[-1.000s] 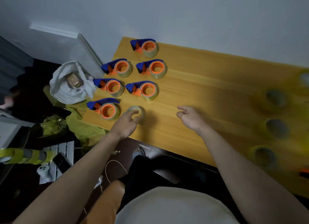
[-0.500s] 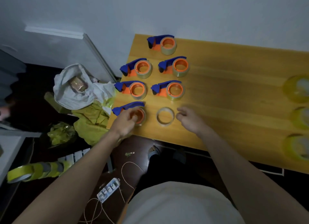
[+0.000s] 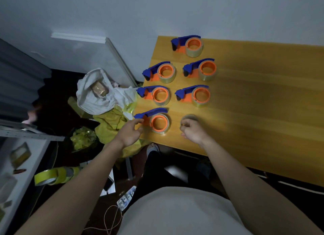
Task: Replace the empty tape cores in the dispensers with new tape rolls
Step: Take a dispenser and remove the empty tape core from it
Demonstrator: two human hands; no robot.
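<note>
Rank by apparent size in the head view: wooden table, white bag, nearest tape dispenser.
1. wooden table
2. white bag
3. nearest tape dispenser
The bag lies lower, on the floor, so its true size is unsure.

I see a plain pale wall (image 3: pixel 157 12) across the top of frame, an orange-brown wooden table (image 3: pixel 263 103) at right, a dark cluttered floor (image 3: pixel 57 112) lower left, and 1 white shelf edge (image 3: pixel 22 173) far left. Light is dim.
</note>
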